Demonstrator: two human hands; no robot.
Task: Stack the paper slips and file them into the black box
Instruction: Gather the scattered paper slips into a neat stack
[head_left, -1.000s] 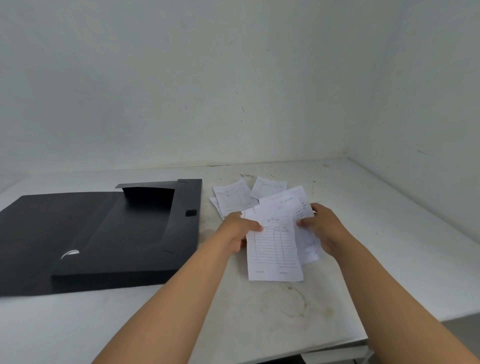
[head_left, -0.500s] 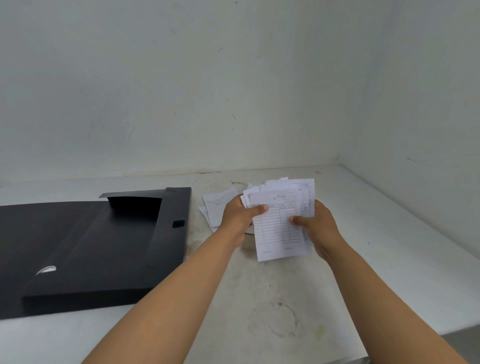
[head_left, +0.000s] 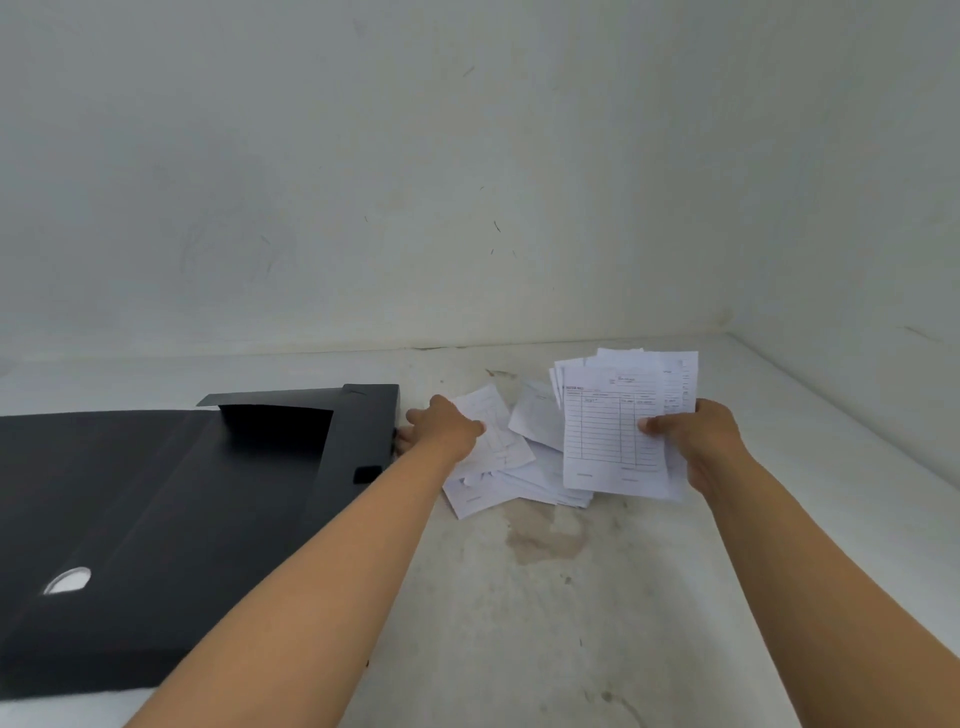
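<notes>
1. While the right hand (head_left: 698, 447) keeps its thumb and fingers clamped on the gathered stack of slips (head_left: 615, 431), raised just above the table (head_left: 571, 623), the head view shows the left hand (head_left: 447, 428) spread flat on a loose slip (head_left: 493, 431), not closed on anything that I can tell.
2. More loose slips (head_left: 519, 483) lie overlapping on the table between the two hands, just right of the black box (head_left: 182, 519), which lies open and holds no paper in the part that shows.
3. The step in hand looks like collecting the remaining slips. Slide the pressed slip toward the others, or lift it by a corner, rather than crumpling it.
4. Add each piece to the front of the held stack, printed side the same way.
5. The stack's top edges are fanned; tapping them square on the table before filing should help it go in cleanly.
6. Thin paper can slip free, so keep the thumb firm.
</notes>
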